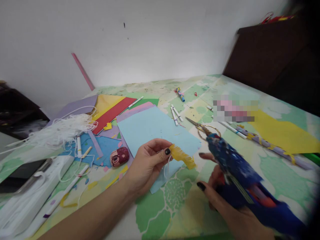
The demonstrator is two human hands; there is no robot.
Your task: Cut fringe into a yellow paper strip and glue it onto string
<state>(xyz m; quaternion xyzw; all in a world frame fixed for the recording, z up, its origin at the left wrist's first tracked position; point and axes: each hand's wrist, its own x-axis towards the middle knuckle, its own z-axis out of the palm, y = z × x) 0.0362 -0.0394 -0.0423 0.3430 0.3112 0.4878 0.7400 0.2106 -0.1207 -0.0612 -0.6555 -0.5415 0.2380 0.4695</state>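
My left hand [152, 161] pinches one end of a fringed yellow paper strip [183, 157] between thumb and fingers, above light blue sheets [155, 126]. A thin white loop [167, 168] hangs beneath those fingers. My right hand [222, 200] is wrapped round a blue glue gun [235, 166], whose nozzle points up and away to the left. The gun covers part of this hand, and its index finger and thumb show at the left side. Gold-handled scissors [200, 126] lie just beyond the nozzle.
At the left are tangled white string [67, 128], a phone [23, 175], a power strip [42, 190] and a dark red case [119, 156]. White markers [175, 115] lie behind the blue sheets. A yellow sheet [282, 131] and a wrapped purple stick [275, 148] are at the right.
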